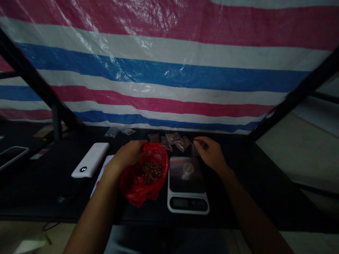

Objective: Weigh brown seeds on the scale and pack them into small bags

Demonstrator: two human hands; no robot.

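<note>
A red plastic bag (157,187) lies spread open like a bowl, with small brown seed-like pieces (150,171) inside. My left hand (134,152) is closed on its far left rim. To the right stands a white kitchen scale (188,208), with a small clear cup (188,169) on its dark plate. Beyond the scale, my right hand (209,151) has its fingers pinched at a small clear zip bag (194,151), partly hidden by the hand. Several filled zip bags (182,143) of brown pieces lie between the hands, near the back edge.
Flat clear bags (112,132) lie at the back left. A white power bank (90,160) and a partly covered pale flat object (102,173) are left of my forearm. A phone (12,157) sits far left. A striped sheet (169,77) hangs behind the black table (254,176).
</note>
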